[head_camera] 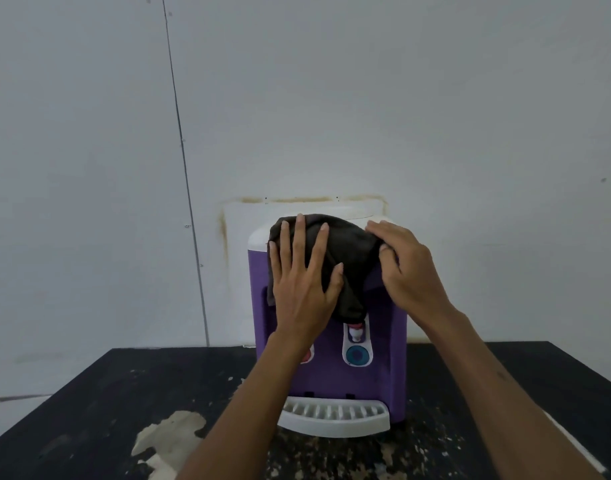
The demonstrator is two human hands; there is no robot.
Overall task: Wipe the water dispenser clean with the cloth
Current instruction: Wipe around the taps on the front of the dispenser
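From the head camera, a purple water dispenser (383, 358) with a white top stands on a black table (89, 403), close against a pale wall (331, 98). A dark cloth (345, 258) is draped over the dispenser's front upper edge, hanging down its face almost to the taps.

The left hand (302, 282) lies flat on the cloth, fingers (298, 237) spread wide and straight, pressing the fabric against the dispenser rather than gripping it. The right hand (406, 268) sits at the cloth's right edge with its fingers curled inward, bunching the fabric there; it looks pinched, though how firmly I cannot tell.

Below the cloth, a white tap (355, 332) and a blue button (356, 355) show on the front. A white drip tray (333, 415) juts out at the base. The table's paint is chipped, with a pale bare patch (172, 434) near the left forearm.
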